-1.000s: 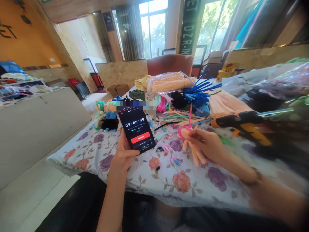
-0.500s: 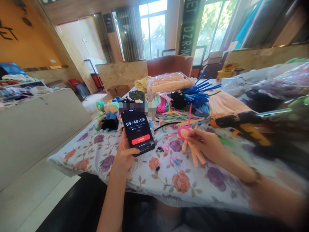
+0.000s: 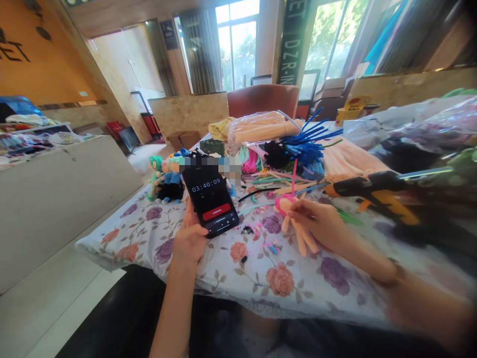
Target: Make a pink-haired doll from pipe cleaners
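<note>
A black phone (image 3: 210, 201) is tilted up above the table, gripped along its lower left side by my left hand (image 3: 189, 238). Its dimmed screen reads 03:40:09 above a red button. My right hand (image 3: 316, 221) pinches a small doll (image 3: 303, 241) with a peach body and limbs, which looks made of fuzzy pipe cleaners. Pink hair wraps the doll's head (image 3: 282, 203), and a pink pipe cleaner (image 3: 294, 178) sticks straight up from it. Part of the doll is hidden behind my fingers. Small pink, blue and black scraps (image 3: 274, 247) lie between my hands.
An orange and black glue gun (image 3: 372, 191) lies right of my right hand. Finished dolls (image 3: 167, 179) stand at the back left of the flowered tablecloth (image 3: 149, 233). Blue pipe cleaners (image 3: 309, 144) and peach bundles (image 3: 346, 159) lie behind. Plastic bags (image 3: 428, 119) fill the far right.
The phone screen has dimmed, and my left thumb has drawn back from the screen to its lower left edge. The doll and my right hand have stayed put.
</note>
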Demonstrator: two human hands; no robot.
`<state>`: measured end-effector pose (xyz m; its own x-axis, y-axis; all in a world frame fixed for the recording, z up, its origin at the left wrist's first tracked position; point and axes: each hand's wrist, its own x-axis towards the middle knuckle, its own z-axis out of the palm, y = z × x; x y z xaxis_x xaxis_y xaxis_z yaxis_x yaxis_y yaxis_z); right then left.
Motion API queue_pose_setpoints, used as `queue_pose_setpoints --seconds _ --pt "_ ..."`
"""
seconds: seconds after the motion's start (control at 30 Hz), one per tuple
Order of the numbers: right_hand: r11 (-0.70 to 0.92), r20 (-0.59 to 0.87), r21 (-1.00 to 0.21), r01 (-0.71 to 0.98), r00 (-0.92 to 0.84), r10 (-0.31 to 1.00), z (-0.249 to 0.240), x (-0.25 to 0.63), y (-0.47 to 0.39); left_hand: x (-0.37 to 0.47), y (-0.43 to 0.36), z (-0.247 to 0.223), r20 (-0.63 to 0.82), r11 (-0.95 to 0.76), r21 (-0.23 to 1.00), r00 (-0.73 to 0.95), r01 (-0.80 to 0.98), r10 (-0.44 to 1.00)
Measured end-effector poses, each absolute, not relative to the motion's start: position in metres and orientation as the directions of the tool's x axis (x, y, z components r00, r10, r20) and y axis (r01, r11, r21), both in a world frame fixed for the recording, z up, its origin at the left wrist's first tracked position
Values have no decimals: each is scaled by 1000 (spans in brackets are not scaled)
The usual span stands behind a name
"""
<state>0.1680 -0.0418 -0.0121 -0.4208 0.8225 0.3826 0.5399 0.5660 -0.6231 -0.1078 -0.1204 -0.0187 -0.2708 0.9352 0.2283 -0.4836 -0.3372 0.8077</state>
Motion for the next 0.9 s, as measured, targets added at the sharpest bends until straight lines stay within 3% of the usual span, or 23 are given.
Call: queue_pose_setpoints --seconds 0.2,0.6,0.9 --pt "570 379 -638 518 -434 817 -12 168 -43 -108 -120 -20 271 -353 833 -241 -425 932" --pt "542 339 -666 513 -439 832 -15 169 -41 -101 -118 -19 174 -303 890 -362 -340 916" --pt "613 410 -638 467 -468 783 -14 168 -43 -97 -119 -19 182 -299 893 -338 -337 923"
